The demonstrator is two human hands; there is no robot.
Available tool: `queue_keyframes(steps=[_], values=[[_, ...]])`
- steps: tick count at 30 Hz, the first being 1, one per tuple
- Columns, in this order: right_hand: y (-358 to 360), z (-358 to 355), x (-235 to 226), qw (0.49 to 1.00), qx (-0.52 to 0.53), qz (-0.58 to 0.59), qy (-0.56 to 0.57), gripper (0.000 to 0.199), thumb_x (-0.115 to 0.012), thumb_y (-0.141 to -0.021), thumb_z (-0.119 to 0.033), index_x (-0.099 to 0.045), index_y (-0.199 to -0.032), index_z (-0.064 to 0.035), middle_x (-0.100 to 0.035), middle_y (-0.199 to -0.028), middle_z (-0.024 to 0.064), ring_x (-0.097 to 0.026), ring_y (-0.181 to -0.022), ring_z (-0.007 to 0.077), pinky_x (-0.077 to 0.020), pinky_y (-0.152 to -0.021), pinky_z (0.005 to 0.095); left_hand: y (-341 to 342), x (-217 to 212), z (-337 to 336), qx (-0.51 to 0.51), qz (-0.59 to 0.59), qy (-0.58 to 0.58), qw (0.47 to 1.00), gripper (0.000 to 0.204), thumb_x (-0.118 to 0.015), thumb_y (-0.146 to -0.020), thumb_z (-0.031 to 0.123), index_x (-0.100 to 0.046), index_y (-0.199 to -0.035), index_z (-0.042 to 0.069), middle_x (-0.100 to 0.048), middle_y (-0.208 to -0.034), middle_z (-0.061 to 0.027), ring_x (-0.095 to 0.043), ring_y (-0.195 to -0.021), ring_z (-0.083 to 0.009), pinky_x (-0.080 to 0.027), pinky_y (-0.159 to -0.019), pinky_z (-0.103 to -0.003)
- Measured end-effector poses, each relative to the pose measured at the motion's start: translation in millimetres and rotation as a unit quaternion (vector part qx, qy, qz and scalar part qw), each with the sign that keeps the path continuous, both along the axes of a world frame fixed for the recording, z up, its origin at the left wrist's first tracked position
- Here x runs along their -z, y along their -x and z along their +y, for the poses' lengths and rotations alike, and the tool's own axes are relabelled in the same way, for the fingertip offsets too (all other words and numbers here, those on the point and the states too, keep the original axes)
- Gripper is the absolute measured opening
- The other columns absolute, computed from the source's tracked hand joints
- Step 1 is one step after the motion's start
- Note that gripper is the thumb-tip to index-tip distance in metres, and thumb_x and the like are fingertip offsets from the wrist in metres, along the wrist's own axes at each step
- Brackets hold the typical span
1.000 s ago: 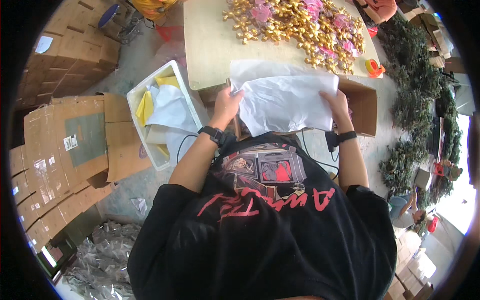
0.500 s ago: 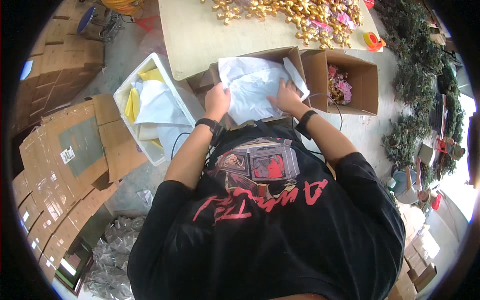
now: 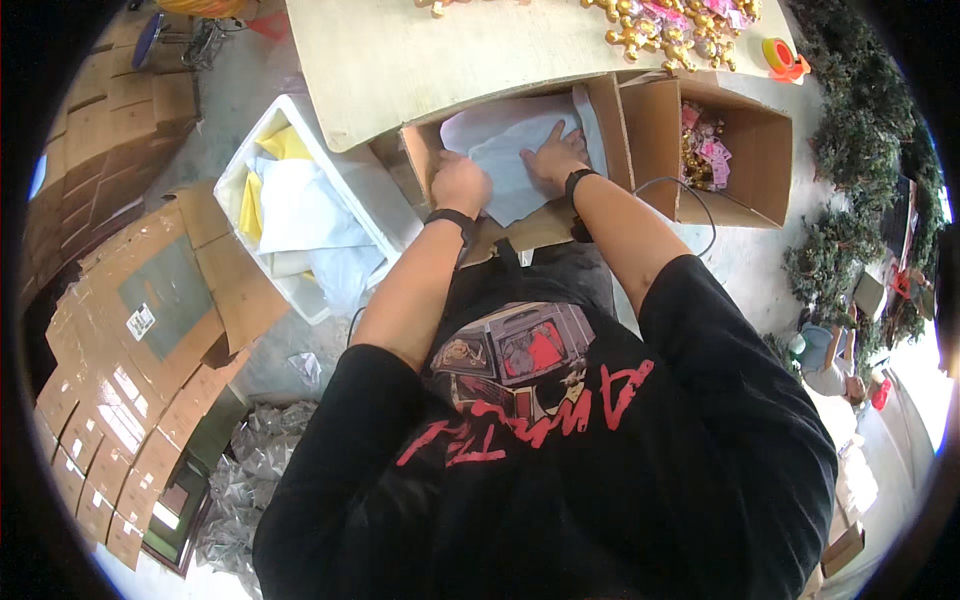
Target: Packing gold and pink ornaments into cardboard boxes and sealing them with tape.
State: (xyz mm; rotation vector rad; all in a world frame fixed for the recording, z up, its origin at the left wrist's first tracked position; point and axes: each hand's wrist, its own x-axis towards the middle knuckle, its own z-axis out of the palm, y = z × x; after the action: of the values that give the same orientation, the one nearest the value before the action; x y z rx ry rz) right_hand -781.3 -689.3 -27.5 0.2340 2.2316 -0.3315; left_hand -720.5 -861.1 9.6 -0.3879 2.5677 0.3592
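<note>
A sheet of white paper (image 3: 515, 140) lies inside an open cardboard box (image 3: 613, 125) in front of me, under the table's near edge. My left hand (image 3: 461, 186) is closed in a fist at the sheet's left edge, down inside the box; its fingertips are hidden. My right hand (image 3: 556, 160) presses on the sheet's right part with its fingers spread. The sheet's lower edge hangs creased toward the box's near wall. What lies under the paper cannot be seen.
A second cardboard box (image 3: 745, 150) at right holds gold ornaments with pink tags (image 3: 706, 155). More gold ornaments (image 3: 670, 35) and a tape roll (image 3: 785, 60) sit on the table (image 3: 400, 70). At left are a white foam bin (image 3: 300, 285) of paper and stacked cartons (image 3: 140, 320).
The paper has gone deeper into the box and lies flatter. Both hands have moved with it, the left now lower inside the box. The whole view has shifted a little.
</note>
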Motion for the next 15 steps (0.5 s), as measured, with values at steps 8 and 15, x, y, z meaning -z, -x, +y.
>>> queue_keyframes(steps=[8, 15], values=[[4, 12, -3, 0.992, -0.06, -0.069, 0.084, 0.092, -0.062, -0.087, -0.046, -0.015, -0.149, 0.005, -0.03, -0.147, 0.033, -0.033, -0.137, 0.0438, -0.0345, -0.111, 0.0473, 21, -21, 61, 0.11, 0.126, 0.019, 0.986, 0.026, -0.057, -0.084, 0.016, -0.056, -0.104, 0.0, -0.06, -0.095, -0.0171, -0.066, -0.082, -0.0334, -0.057, -0.065, -0.043], [-1, 9, -13, 0.989, -0.101, 0.07, -0.079, 0.098, -0.067, -0.083, -0.04, -0.013, -0.149, 0.0073, -0.029, -0.147, 0.0326, -0.033, -0.136, 0.0445, -0.0314, -0.112, 0.0481, 16, 45, 42, -0.149, -0.149, -0.064, 0.975, 0.085, -0.067, -0.078, 0.027, -0.024, -0.147, 0.002, -0.021, -0.15, -0.032, -0.026, -0.138, -0.0489, -0.036, -0.105, -0.058]])
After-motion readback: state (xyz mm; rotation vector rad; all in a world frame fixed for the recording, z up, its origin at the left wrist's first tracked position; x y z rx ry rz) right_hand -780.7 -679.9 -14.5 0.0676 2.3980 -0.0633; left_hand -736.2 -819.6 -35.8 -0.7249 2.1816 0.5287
